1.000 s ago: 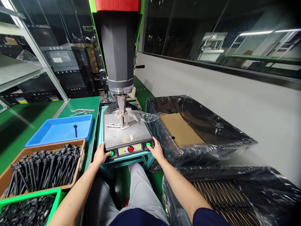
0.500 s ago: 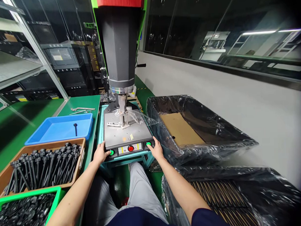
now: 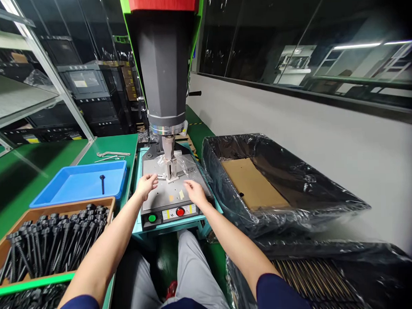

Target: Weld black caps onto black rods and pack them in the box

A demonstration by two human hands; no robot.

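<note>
My left hand (image 3: 147, 185) hovers over the left part of the machine's metal plate (image 3: 160, 194), its fingers loosely bent and nothing seen in them. On the other side, my right hand (image 3: 195, 192) is above the plate with fingers reaching inward, also holding nothing visible. Between and just beyond them stands a small metal fixture (image 3: 172, 170), with clear plastic film around it. The press's metal horn (image 3: 168, 148) comes down right over the fixture. Along the plate's front are a green button (image 3: 152, 217) and a red button (image 3: 180, 211). My right forearm hides the other green button.
At left are a blue tray (image 3: 80, 170) with one black tie-like part (image 3: 102, 184), a brown bin (image 3: 111, 203) of similar parts and a green bin (image 3: 35, 284) of small black pieces. A plastic-lined box (image 3: 315, 186) holding cardboard (image 3: 256, 182) stands right. Wrenches (image 3: 113, 154) lie behind the tray.
Both hands have left the two green buttons and moved forward and inward over the plate, toward the fixture. The view has shifted slightly.
</note>
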